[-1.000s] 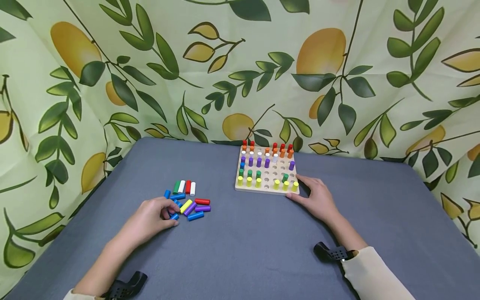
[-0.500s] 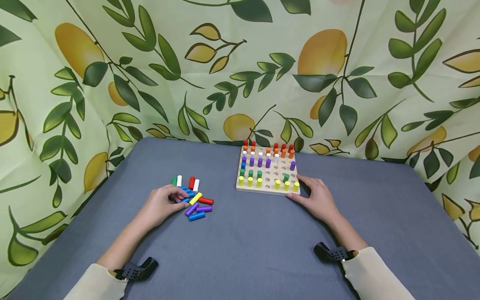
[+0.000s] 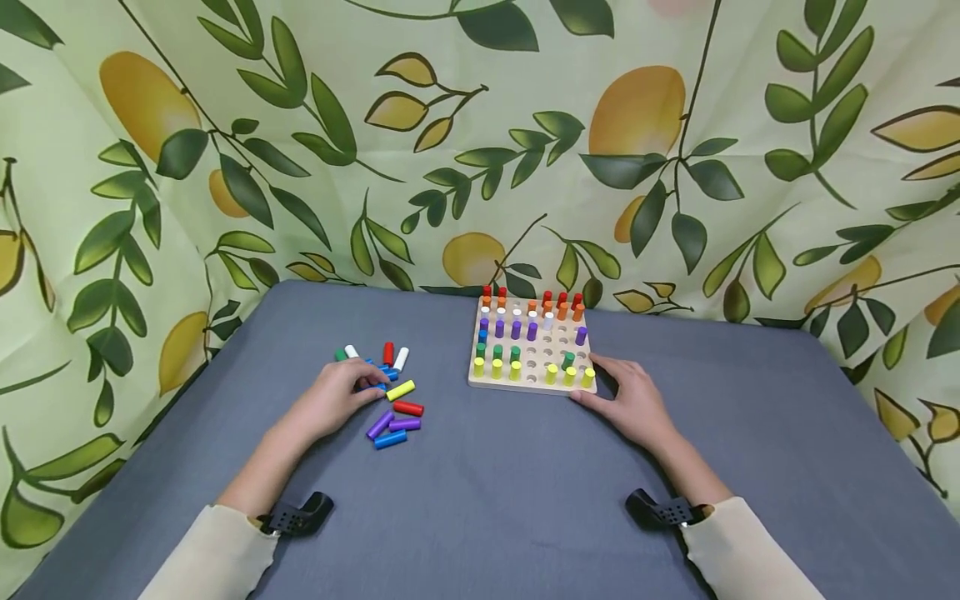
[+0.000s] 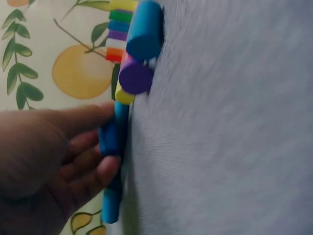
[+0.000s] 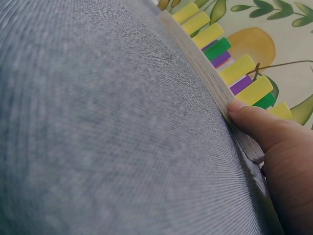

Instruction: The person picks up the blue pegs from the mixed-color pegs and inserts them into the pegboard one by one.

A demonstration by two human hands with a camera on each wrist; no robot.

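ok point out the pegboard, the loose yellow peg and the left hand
Pegboard (image 3: pixel 525 387): head view, bare wood of its front edge.
Loose yellow peg (image 3: pixel 401 390): head view, middle of its side.
Left hand (image 3: pixel 334 395): head view, back of the hand.

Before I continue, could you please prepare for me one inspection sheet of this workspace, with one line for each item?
Surface: blue-grey table, smooth-looking.
Job's things: pegboard with standing pegs and some unfilled holes; loose pegs lie scattered to its left.
Clutter: nothing seen besides these.
Hands: left hand pinches a blue peg; right hand holds the pegboard's near right corner.
Cables: nothing seen.
Surroundings: leaf-and-fruit patterned fabric behind the table.
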